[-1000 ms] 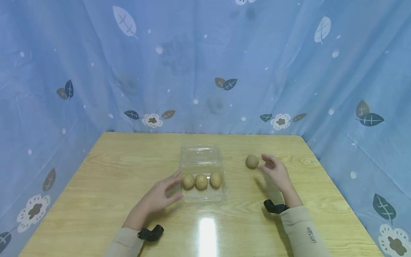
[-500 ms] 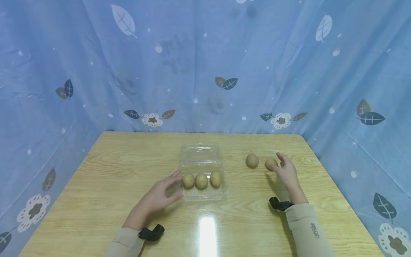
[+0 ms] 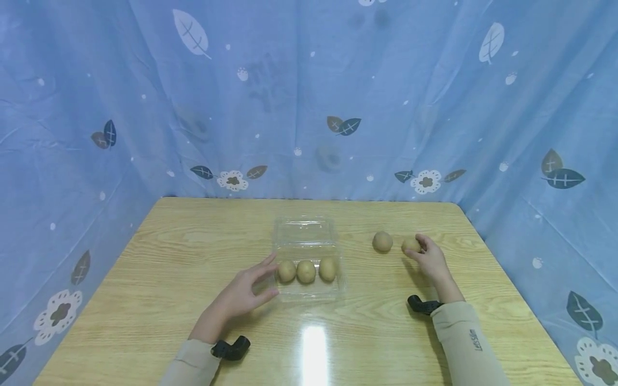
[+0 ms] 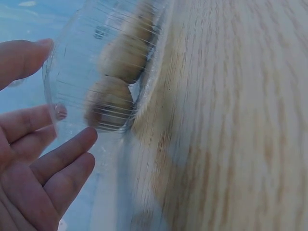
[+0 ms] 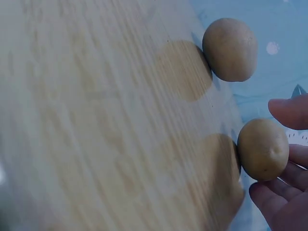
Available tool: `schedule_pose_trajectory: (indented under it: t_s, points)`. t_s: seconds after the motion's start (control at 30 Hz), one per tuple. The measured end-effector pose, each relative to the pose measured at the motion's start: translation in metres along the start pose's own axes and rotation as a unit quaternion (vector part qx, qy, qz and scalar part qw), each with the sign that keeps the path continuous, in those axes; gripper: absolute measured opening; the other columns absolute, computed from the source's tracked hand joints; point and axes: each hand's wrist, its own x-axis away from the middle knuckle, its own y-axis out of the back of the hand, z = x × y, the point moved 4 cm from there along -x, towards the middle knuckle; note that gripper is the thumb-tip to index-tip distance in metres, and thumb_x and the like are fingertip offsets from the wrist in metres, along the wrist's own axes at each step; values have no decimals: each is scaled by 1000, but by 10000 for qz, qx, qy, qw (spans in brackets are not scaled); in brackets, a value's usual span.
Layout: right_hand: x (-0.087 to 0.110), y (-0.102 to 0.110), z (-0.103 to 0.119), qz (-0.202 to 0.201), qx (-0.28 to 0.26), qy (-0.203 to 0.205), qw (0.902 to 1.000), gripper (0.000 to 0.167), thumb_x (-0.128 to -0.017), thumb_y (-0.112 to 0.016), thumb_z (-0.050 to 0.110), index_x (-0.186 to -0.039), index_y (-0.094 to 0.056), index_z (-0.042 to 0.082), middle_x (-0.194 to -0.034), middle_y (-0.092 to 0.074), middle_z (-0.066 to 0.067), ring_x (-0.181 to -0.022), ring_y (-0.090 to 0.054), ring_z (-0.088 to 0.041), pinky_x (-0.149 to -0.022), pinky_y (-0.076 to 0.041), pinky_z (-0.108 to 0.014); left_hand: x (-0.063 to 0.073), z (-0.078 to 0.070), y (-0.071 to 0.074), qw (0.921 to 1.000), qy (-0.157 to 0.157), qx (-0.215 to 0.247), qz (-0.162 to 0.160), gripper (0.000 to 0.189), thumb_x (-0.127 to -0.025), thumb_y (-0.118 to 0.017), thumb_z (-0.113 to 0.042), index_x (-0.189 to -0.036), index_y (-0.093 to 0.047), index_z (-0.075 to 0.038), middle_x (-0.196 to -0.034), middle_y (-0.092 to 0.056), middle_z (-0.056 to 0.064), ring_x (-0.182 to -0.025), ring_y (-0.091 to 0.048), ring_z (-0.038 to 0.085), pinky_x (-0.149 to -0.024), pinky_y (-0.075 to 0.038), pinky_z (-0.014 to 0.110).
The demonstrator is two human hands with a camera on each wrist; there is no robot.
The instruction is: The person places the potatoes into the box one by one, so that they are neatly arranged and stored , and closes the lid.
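Head view puts the right hand (image 3: pixel 434 262) toward the back right corner of the desk (image 3: pixel 217 230), its thumb and fingers curled round a potato (image 3: pixel 408 245). That potato lies at the tips of the digits, on the far-left side of the palm. It is nearly round, so its long axis is hard to make out. The right wrist view shows it against the wood, with the thumb at one side and fingers at the other; how firmly they press I cannot tell.

A second potato (image 3: pixel 383 241) rests just to the left, apart from the first and about as far from the back edge. Further left, near the middle of the desk, stands a clear container (image 3: pixel 309 296), its lid (image 3: pixel 306 231) laid back toward the back edge. Three potatoes (image 3: pixel 306 272) sit side by side in it, in a row running left to right. From the right hand, the container lies leftward and closer to the near edge, with the second potato slightly behind the straight line between them.

The left hand (image 3: pixel 243 289) is at the container's left wall, thumb and fingers spread wide. Wood shows from the right hand to the desk's right edge, and between the container and the near edge.
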Motion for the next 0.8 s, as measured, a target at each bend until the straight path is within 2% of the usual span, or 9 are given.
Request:
schedule_pose_trajectory:
  t_s: [0.2,0.37,0.63,0.73,0.8]
  points:
    - [-7,-8,-2,-37,51,70,10000,67,-96,-54,13,-148,-16,-6,-149,-26,-32,-134,-31,-46,-108,-36,-55,4,1,4,10000,51,-26,-13,59,-89,-65,-33,-138,-48,-5,-157,-24,3,-132,-45,26,-110,-36,48]
    - [-7,-4,-2,-263,220,173,9993,61,-94,-56,9,-145,-26,-7,-145,-33,-32,-130,-37,-46,-107,-38,-54,2,2,3,10000,9,-62,-46,59,-89,-65,-33,-138,-47,-5,-156,-25,4,-130,-47,25,-110,-36,47]
    - [4,2,4,-330,-30,178,9993,64,-94,-60,17,-146,-29,-1,-147,-34,-26,-133,-37,-43,-108,-37,-53,-1,3,-1,10000,-27,1,-74,59,-89,-66,-33,-138,-48,-5,-156,-25,2,-131,-46,25,-110,-36,46]
    - [11,4,12,-391,-104,384,9984,64,-93,-62,21,-146,-32,1,-147,-37,-24,-133,-39,-40,-107,-39,-49,-1,3,-2,10000,-61,-32,-69,59,-89,-66,-34,-138,-48,-6,-156,-25,1,-132,-44,25,-110,-35,47]
    - [16,3,19,-403,-172,555,9975,64,-92,-63,24,-146,-34,3,-146,-40,-22,-131,-42,-38,-104,-45,-39,-2,3,-2,9999,-81,-39,-60,59,-89,-65,-34,-138,-48,-6,-156,-25,2,-132,-44,25,-110,-36,47]
